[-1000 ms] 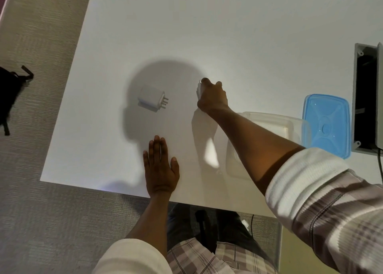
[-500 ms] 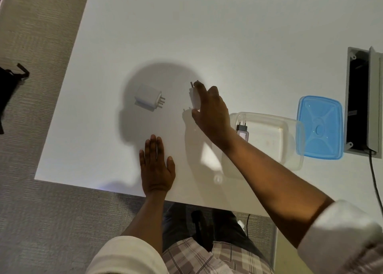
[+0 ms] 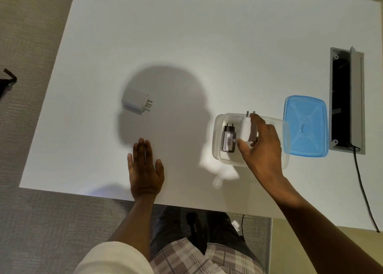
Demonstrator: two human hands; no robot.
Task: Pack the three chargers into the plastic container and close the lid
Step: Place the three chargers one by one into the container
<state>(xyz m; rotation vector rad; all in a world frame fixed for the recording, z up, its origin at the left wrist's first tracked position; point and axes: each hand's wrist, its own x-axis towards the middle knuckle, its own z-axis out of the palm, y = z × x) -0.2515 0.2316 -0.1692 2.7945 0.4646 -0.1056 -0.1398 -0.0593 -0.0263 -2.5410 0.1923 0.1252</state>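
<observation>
Right hand (image 3: 262, 147) pinches white charger (image 3: 246, 129) over the clear container (image 3: 217, 149), right of centre; black charger (image 3: 229, 140) inside. Left hand (image 3: 145, 168) flat, spread on tabletop (image 3: 186, 35). Next, likely: release, fetch grey charger (image 3: 135, 100), fit blue lid (image 3: 305, 126).

A white rectangular table (image 3: 207, 35) stands on grey carpet (image 3: 31, 45). A grey-framed cable box (image 3: 356, 99) is recessed in its right side, a black cable (image 3: 361, 182) trailing from it.
</observation>
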